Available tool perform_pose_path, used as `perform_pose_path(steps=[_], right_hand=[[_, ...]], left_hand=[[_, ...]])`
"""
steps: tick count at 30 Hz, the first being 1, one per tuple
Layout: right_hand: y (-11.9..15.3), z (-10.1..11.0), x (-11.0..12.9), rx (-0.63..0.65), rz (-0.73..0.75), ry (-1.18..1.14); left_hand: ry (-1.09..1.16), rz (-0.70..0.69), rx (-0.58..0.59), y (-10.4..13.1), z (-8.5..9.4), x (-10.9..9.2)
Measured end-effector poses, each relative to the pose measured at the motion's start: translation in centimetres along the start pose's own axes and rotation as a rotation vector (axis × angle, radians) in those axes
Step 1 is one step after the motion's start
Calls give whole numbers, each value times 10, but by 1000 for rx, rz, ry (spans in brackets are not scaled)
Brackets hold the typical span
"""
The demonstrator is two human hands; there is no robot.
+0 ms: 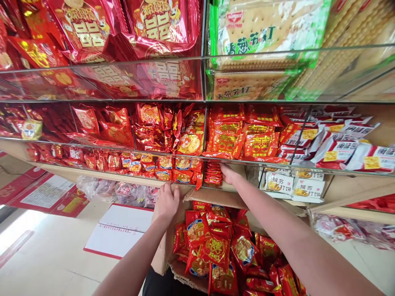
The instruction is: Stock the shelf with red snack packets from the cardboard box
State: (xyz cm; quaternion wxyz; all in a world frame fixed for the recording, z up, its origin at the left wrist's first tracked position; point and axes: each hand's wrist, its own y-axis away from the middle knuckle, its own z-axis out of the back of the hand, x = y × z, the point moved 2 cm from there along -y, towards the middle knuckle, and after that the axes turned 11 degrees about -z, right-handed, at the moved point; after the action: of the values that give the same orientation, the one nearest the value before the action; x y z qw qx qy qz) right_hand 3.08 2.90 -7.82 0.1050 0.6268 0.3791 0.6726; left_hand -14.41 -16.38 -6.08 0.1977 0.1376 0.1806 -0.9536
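My right hand (228, 174) reaches into a lower shelf compartment, its fingers stretched out against the right side of a stack of small red snack packets (213, 173). The fingertips are partly hidden under the shelf above. My left hand (167, 200) has its fingers bent over the back left corner of an open cardboard box (160, 250), close to the shelf's front edge. Many loose red and gold packets (215, 249) fill the box, which stands below and between my forearms. A torn flap (243, 198) of the box leans toward the shelf.
Clear shelf strips (123, 80) run across above my hands. Red biscuit packs (227, 137) stand over the right hand, white cracker packs (293, 186) to its right. Larger green-edged cracker packs (265, 33) sit higher. A white and red carton (120, 230) lies on the floor at left.
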Motion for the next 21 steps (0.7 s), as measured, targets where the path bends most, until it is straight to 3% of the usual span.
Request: perform_pose_path(steps=[9,16,21], right_hand=[[18,22,-4,-106,-88,101],[46,0,-11,26,34,193],[57,4,-5,-79,124,262]], left_hand=[[-27,17,14,1,2,-2],[-34,7,13,1,4,-5],[-25,0,-3,-1,5,-2]])
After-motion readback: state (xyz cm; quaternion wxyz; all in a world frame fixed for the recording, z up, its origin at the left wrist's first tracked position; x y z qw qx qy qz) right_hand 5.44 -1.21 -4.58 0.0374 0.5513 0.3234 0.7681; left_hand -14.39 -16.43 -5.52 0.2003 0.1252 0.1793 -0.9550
